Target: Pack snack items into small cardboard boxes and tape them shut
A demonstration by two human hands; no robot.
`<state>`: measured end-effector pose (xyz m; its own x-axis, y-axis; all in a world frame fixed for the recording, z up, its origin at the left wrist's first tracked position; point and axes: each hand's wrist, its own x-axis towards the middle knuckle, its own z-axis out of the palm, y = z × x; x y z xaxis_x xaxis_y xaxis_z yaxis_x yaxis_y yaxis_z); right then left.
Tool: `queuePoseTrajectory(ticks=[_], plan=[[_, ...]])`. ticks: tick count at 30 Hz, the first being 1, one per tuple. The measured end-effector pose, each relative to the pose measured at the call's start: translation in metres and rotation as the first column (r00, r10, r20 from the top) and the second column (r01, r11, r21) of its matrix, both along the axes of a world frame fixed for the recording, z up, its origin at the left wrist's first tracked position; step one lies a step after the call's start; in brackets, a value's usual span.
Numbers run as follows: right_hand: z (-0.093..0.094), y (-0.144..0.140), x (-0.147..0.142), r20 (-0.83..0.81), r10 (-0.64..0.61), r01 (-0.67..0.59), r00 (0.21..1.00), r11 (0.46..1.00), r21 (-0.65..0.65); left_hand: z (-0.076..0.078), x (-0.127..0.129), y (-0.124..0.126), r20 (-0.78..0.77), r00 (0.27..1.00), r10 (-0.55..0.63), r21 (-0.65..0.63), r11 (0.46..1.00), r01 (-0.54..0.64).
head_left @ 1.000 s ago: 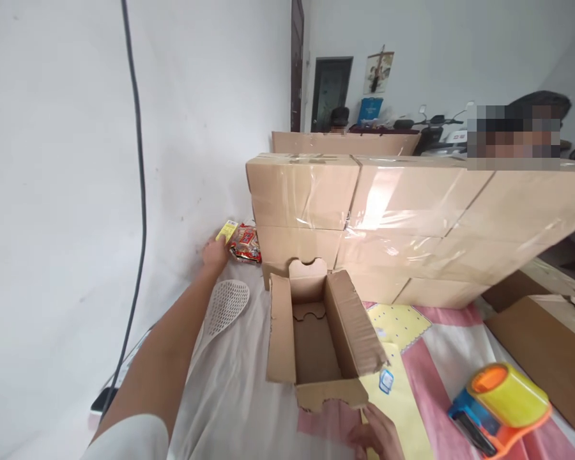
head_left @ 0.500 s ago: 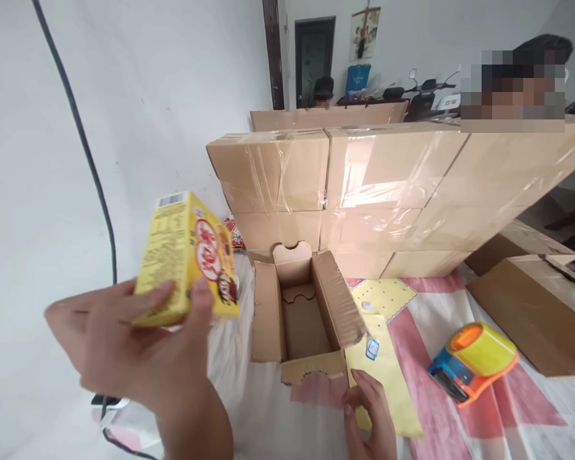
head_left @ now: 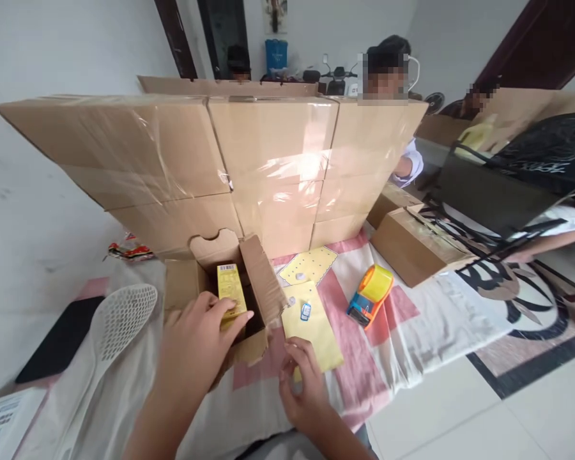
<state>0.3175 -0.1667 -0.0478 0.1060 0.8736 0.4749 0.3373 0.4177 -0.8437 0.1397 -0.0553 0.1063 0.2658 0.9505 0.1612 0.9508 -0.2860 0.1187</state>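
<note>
My left hand (head_left: 204, 338) is closed around a small yellow carton (head_left: 229, 285) with printed sides and a barcode on its end. The carton is tilted inside an open brown cardboard box (head_left: 263, 281), its lower part hidden by the box and my fingers. My right hand (head_left: 304, 380) hovers at the near edge of a yellow paper envelope (head_left: 319, 335), fingers loosely curled, thumb apart, nothing visible in them. On the envelope lies a small blue-and-white sticker (head_left: 305, 311). A tape dispenser (head_left: 371, 294) with yellow tape stands farther right.
Taped cardboard boxes (head_left: 278, 147) form a wall behind the open box. A white slotted skimmer (head_left: 124, 319) and a black flat object (head_left: 62, 338) lie at left. More brown cartons (head_left: 407, 246) stand at right. Several people are beyond, one on a chair (head_left: 498, 185).
My left hand has brought the yellow carton from the left, above the table, down into the open cardboard box. The view has turned right. My right hand stays by the envelope.
</note>
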Motion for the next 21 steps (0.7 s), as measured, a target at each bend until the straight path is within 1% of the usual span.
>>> queuePoseTrajectory(ticks=[2, 4, 6, 10, 11, 12, 15, 16, 17, 19, 21], plan=[[0.004, 0.000, 0.000, 0.014, 0.015, -0.015, 1.000, 1.000, -0.022, 0.004, -0.007, 0.000, -0.069, 0.998, 0.015, 0.017, 1.000, -0.014], [0.007, 0.001, 0.000, 0.026, 0.025, -0.024, 0.999, 0.999, -0.022, 0.007, -0.011, 0.001, -0.128, 0.988, 0.083, -0.007, 0.996, -0.084], [0.009, 0.005, 0.000, 0.038, 0.027, -0.026, 0.999, 1.000, -0.008, 0.009, -0.014, 0.003, -0.148, 0.980, 0.134, -0.028, 0.990, -0.139], [0.007, 0.010, -0.002, 0.035, 0.023, -0.024, 0.999, 0.999, 0.022, 0.004, -0.018, 0.003, -0.012, 0.979, 0.204, -0.009, 0.979, -0.204], [0.006, 0.011, -0.002, 0.029, 0.025, -0.026, 0.999, 0.999, 0.024, 0.003, -0.019, 0.002, 0.020, 0.981, 0.193, -0.004, 0.981, -0.193], [0.005, 0.012, -0.003, 0.027, 0.032, -0.033, 0.999, 0.999, 0.021, 0.001, -0.019, 0.002, 0.039, 0.987, 0.153, -0.008, 0.988, -0.153], [0.007, 0.015, -0.005, 0.025, 0.062, -0.062, 0.998, 0.998, 0.007, -0.001, -0.019, 0.000, 0.048, 0.999, -0.022, -0.045, 0.999, 0.024], [0.010, 0.017, -0.005, 0.020, 0.066, -0.066, 0.998, 0.998, -0.007, -0.002, -0.018, -0.001, 0.045, 0.998, -0.042, -0.052, 0.998, 0.044], [0.013, 0.021, -0.006, 0.015, 0.066, -0.065, 0.998, 0.997, -0.030, -0.003, -0.018, -0.001, 0.037, 0.999, -0.018, -0.043, 0.999, 0.019], [0.023, 0.030, -0.006, 0.017, 0.047, -0.045, 0.999, 0.995, -0.084, -0.007, -0.018, 0.000, 0.028, 0.992, 0.121, 0.010, 0.993, -0.122], [0.036, 0.039, -0.009, 0.049, 0.055, -0.048, 0.997, 0.990, -0.135, -0.011, -0.021, 0.003, 0.073, 0.964, 0.256, 0.020, 0.966, -0.258]])
